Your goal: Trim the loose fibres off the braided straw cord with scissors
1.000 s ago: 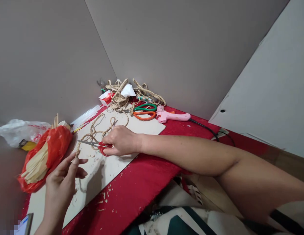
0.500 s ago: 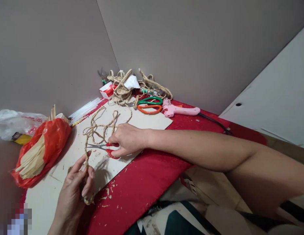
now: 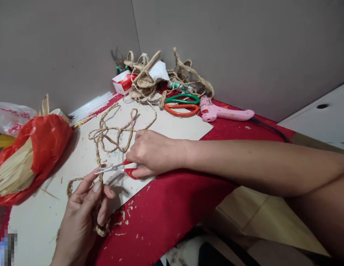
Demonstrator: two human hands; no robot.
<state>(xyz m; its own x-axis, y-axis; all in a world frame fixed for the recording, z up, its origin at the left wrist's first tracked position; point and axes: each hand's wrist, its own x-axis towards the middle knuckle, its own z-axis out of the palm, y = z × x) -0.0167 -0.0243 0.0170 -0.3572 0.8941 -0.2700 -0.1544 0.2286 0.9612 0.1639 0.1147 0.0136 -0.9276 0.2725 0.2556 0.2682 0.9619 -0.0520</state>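
My left hand (image 3: 84,210) pinches a braided straw cord (image 3: 97,149), whose lower end hangs curled below my fingers. The rest of that cord lies in loose loops on the pale board. My right hand (image 3: 152,153) grips the red handles of small scissors (image 3: 114,168). Their blades point left and lie across the cord just above my left fingertips, nearly closed. Whether the cord is cut there cannot be made out.
Behind lie green-and-orange-handled scissors (image 3: 181,110), a pink glue gun (image 3: 230,113) with a black cable, more braided cord (image 3: 144,83) and a red-white box (image 3: 123,83). A red bag (image 3: 51,136) of straw stands left. Scraps dot the red cloth (image 3: 161,210).
The scissor blades have come closer together and now cross the cord. The view has shifted, so the objects behind appear higher and farther right.
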